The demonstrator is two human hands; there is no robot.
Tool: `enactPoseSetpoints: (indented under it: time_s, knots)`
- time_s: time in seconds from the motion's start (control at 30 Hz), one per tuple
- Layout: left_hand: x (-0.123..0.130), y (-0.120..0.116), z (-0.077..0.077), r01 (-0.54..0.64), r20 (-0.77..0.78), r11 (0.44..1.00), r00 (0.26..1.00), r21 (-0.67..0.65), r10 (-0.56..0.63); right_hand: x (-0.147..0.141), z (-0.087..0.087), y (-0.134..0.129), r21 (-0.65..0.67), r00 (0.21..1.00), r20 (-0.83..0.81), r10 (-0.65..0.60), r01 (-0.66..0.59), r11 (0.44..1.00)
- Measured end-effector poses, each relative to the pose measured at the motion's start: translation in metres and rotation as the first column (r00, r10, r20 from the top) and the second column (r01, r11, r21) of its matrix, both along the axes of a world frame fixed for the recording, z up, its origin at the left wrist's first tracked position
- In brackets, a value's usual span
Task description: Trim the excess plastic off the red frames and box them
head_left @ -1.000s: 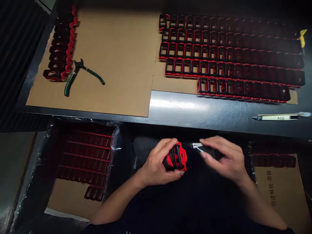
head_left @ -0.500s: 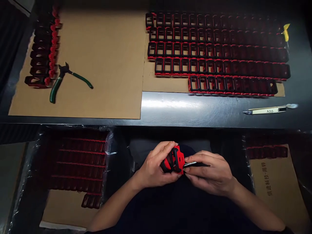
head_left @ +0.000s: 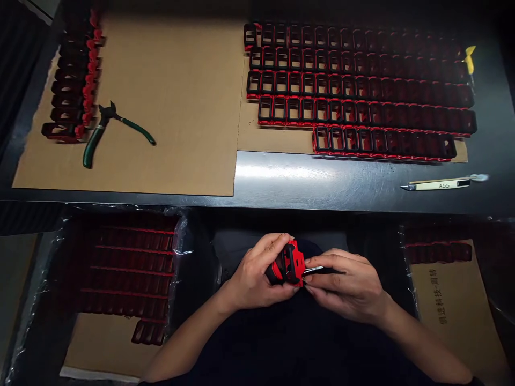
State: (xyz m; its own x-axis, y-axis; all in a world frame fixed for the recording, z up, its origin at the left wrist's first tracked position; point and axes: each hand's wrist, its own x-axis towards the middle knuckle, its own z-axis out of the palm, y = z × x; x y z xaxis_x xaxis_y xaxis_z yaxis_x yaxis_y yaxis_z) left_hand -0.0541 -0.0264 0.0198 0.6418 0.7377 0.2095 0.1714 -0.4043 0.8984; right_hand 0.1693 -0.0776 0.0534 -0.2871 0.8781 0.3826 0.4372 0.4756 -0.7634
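Observation:
My left hand [head_left: 254, 274] is closed around a small red-and-black plastic housing [head_left: 298, 261], thumb on top and fingers beneath. The red face of the part points right, towards my other hand. Between the thumb and fingers of my right hand [head_left: 349, 283] is a thin silver metal tool [head_left: 314, 269], its near end at the lower right edge of the red face. Its tip and the rest of its length are hidden, so its kind is unclear. Both hands are in front of the bench edge, over my lap.
Rows of similar housings [head_left: 322, 110] stand on cardboard at the bench's right, with another column [head_left: 66, 102] at far left. Green-handled cutting pliers [head_left: 107, 112] lie on the cardboard [head_left: 181, 107]. A craft knife [head_left: 442, 185] lies at right. Lined bins with housings [head_left: 124, 276] flank me.
The whole view has shifted very slightly. Both hands, the housing and the metal tool keep practically the same position and grip.

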Motion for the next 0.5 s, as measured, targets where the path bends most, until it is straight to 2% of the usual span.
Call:
enactPoseSetpoints:
  time_s: [0.33,0.5]
  knots:
    - [-0.005,0.001,0.002,0.052,-0.132,0.999,0.990,0.011,-0.050,0.005,0.009,0.000,-0.151,0.987,0.099,0.128,-0.112,0.982]
    - [-0.007,0.002,0.006,0.072,-0.208,0.997,0.976,0.002,-0.070,0.004,0.011,-0.002,-0.167,0.982,0.124,0.145,-0.123,0.978]
